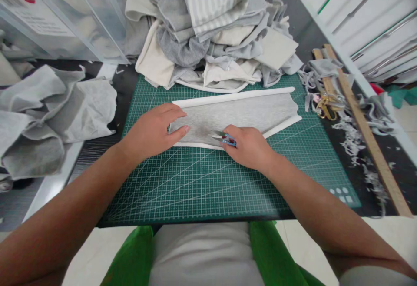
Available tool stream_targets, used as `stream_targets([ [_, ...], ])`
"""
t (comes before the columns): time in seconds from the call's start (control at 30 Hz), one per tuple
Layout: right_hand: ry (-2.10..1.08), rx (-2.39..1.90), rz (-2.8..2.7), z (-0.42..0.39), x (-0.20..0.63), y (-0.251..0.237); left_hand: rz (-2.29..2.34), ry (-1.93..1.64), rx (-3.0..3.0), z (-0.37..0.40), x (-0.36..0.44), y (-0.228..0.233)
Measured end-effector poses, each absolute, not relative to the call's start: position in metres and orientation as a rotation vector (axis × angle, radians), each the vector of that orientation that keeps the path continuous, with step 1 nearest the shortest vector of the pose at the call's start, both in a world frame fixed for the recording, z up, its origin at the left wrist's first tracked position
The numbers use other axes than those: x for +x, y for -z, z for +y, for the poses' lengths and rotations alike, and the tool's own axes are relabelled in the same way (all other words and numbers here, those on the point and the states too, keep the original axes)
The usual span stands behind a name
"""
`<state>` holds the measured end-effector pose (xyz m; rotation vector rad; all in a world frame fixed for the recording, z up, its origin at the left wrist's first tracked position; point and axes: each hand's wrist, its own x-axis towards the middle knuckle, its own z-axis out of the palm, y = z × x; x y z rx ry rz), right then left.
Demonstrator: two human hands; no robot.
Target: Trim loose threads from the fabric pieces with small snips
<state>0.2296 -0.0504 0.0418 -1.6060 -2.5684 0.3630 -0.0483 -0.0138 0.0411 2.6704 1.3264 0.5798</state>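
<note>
A grey fabric piece with white rolled edges lies flat across the green cutting mat. My left hand rests at its left end, thumb and fingers apart, with nothing visible between them. Closed in my right hand are small thread snips with blue handles. Their blades are spread and point left, over the lower part of the fabric. My right hand covers part of the fabric's lower edge.
A tall heap of grey, cream and striped fabric stands at the mat's back. Grey cloths lie left, near clear plastic bins. Along the right are a wooden ruler, gold-handled scissors and fabric scraps.
</note>
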Motion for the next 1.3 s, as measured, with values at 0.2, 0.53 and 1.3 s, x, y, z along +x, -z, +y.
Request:
stream_targets([
  [0.2, -0.388, -1.458, -2.622, -0.055, 0.227, -0.041, 1.059, -0.516, 2.699, 0.014, -0.060, 0.000],
  [0.53, -0.517, -1.351, -2.711, -0.066, 0.216, -0.040, 1.091, -0.207, 2.787, 0.002, -0.068, -0.005],
  [1.3, -0.473, -1.379, -2.984, -0.063, 0.216, -0.054, 1.134, -0.032, 2.803, -0.001, -0.068, -0.005],
])
